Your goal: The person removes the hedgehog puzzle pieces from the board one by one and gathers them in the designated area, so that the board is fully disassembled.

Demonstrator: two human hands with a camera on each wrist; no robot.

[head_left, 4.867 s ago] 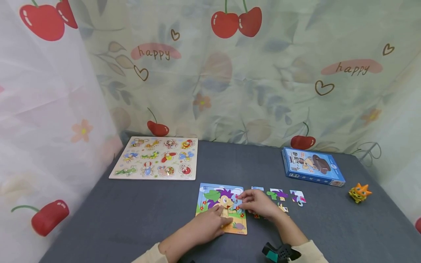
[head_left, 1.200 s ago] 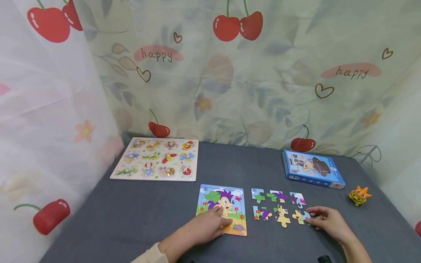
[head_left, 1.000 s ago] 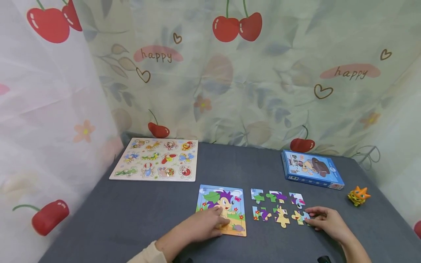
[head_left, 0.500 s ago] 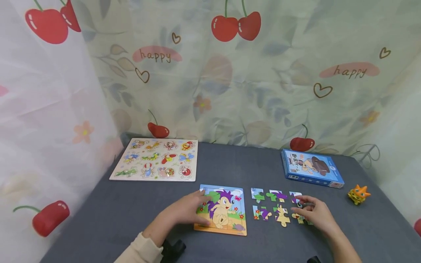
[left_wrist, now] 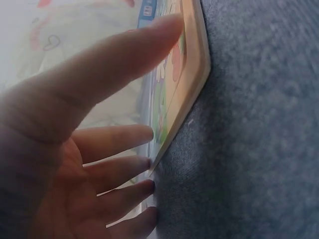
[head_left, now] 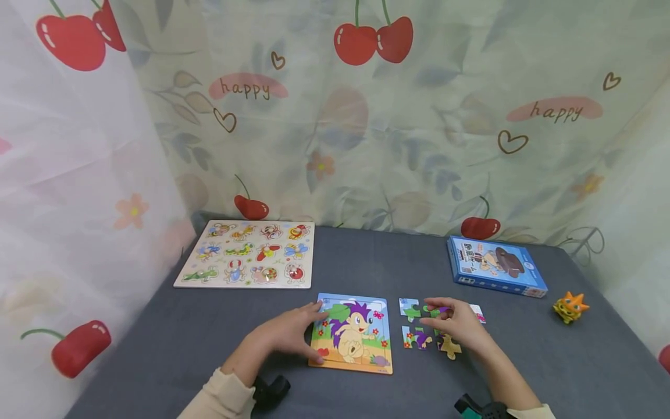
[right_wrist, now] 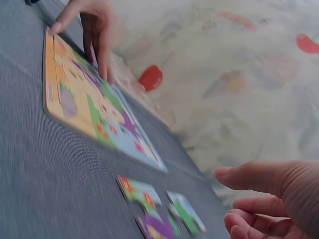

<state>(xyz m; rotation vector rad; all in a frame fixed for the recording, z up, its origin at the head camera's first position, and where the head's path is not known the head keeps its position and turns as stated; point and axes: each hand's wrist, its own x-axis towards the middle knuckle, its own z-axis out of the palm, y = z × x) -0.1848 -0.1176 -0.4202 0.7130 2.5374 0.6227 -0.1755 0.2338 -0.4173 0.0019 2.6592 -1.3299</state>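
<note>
A hedgehog jigsaw board (head_left: 361, 331) lies flat on the dark cloth with its picture uncovered. My left hand (head_left: 287, 333) spans its left side, thumb at the lower left corner and fingertips along the upper left edge; in the left wrist view those fingers (left_wrist: 119, 167) are nearly straight beside the rim. My right hand (head_left: 460, 323) is above the loose jigsaw pieces right of the board, with a gap between thumb and fingers (right_wrist: 259, 206) and nothing between them. A green-and-blue piece (head_left: 410, 309), a purple one (head_left: 417, 337) and a tan one (head_left: 450, 348) show; others are partly hidden beneath this hand.
A wooden insect puzzle board (head_left: 246, 254) lies at the back left. A blue game box (head_left: 497, 266) stands at the back right, with a small orange-and-yellow figurine (head_left: 571, 307) near it. A printed curtain (head_left: 377, 145) rises behind the table.
My left hand has gone from resting on the board's picture to its left edge. My right hand has left the lower right jigsaw piece and moved leftward over the other pieces.
</note>
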